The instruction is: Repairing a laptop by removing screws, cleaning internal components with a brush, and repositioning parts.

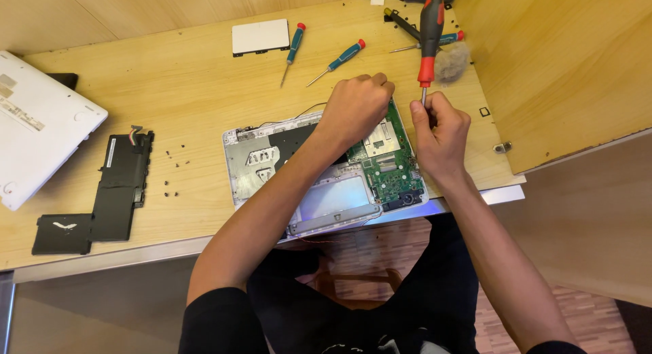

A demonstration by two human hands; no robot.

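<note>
Head view: wooden desk (190, 89) beside wooden panel (564, 68).

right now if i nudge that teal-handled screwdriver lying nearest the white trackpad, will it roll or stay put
The teal-handled screwdriver would probably roll: its handle looks round and it lies free on the flat wooden desk. It looks slim, so likely light and stiff. Its thin shaft may make it swing in an arc rather than roll straight.

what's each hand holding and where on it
The right hand grips the red-and-black screwdriver low on its metal shaft. The left hand rests fisted on the green circuit board; any hold is hidden.
</note>
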